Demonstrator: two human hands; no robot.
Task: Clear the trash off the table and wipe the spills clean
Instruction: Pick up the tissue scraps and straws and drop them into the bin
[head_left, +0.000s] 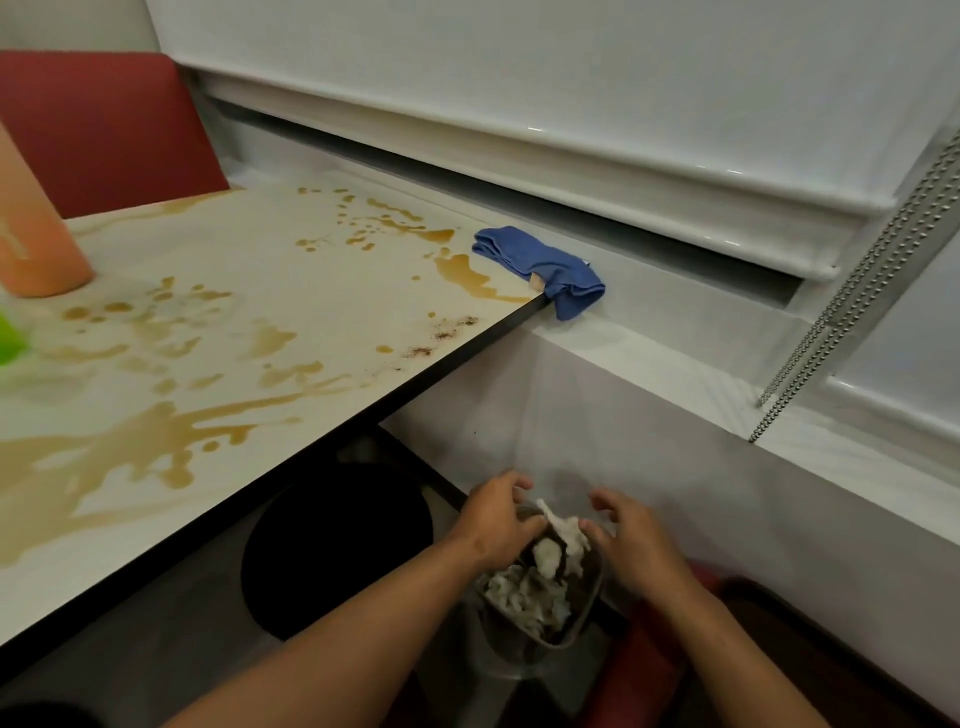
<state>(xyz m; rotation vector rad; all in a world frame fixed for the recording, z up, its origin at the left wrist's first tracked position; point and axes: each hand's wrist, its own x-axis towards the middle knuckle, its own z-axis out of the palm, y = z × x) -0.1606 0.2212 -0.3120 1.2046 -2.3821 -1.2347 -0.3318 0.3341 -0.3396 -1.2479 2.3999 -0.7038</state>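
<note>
Two hands work over a small grey bin on the floor below the table's near edge. White crumpled tissue sits heaped in the bin among other pale, wadded scraps and dark bits. Left hand has its fingers curled at the bin's far rim, pressing against the tissue; whether it truly grips it I cannot tell. Right hand hovers beside the tissue with fingers spread and bent, holding nothing.

Brown spills cover much of the table, a smooth pale top with a thin black edge: broad thin puddles near the front, droplets and streaks farther back, and a scatter of dark crumbs by the right edge. A folded blue cloth, soft and rumpled, lies on the table's far right corner, draping over onto the white sill.

An orange bottle stands at the left, a blurred green thing just in front of it. A red seat back rises behind the table. A beaded metal chain hangs at the right, before a white blind.
</note>
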